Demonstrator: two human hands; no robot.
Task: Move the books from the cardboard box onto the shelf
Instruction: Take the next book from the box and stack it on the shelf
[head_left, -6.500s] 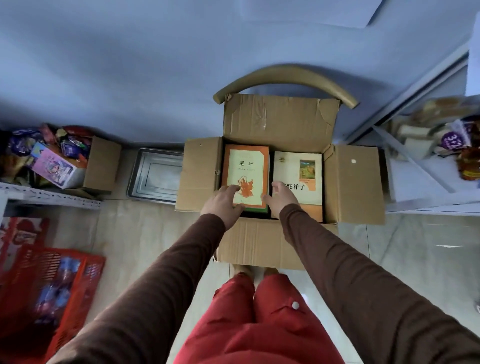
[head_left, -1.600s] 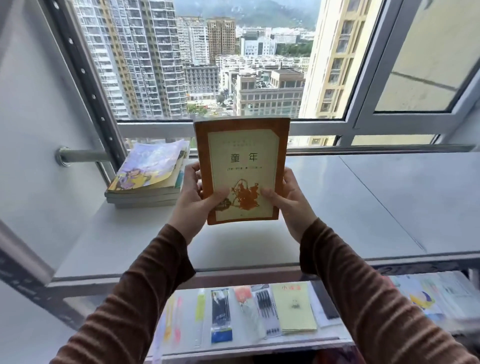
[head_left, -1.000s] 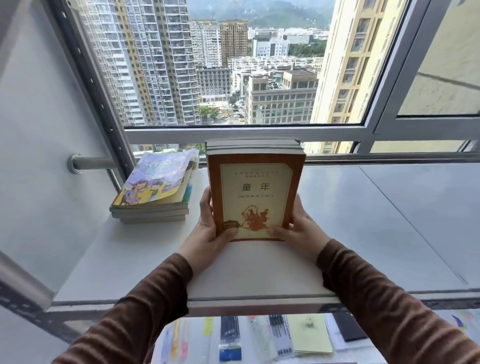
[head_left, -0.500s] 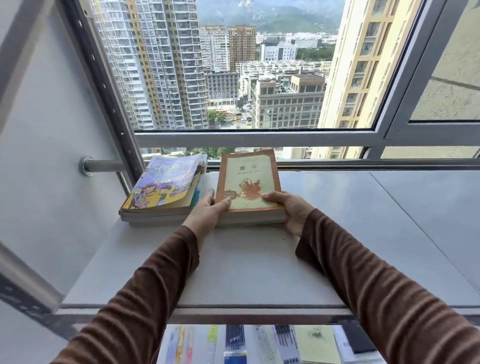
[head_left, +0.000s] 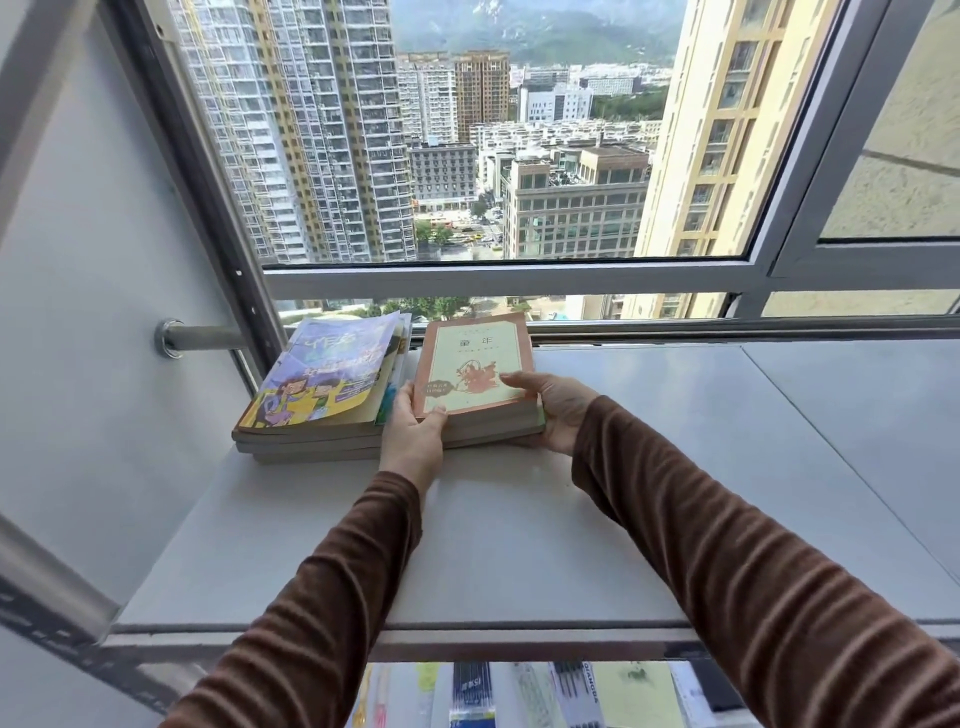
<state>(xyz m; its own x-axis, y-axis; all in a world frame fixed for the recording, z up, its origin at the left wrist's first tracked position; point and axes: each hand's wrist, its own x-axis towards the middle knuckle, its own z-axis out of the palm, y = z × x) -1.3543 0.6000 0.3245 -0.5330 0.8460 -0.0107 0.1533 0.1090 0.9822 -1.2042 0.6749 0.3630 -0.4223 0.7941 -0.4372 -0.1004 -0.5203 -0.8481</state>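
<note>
Now both hands' fingers around the book stack (head_left: 475, 371), left hand (head_left: 413, 434), right hand (head_left: 558, 410).

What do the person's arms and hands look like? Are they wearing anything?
Both arms wear long brown sleeves with fine ribbing, reaching down to the wrists. The left hand and right hand are bare: no gloves, and no rings or watch show. The fingernails look short and plain.

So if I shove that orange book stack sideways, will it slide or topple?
The orange book stack lies flat and low on the smooth white shelf, so it likely slides. The books may shift against each other, being loose paperbacks.
</note>
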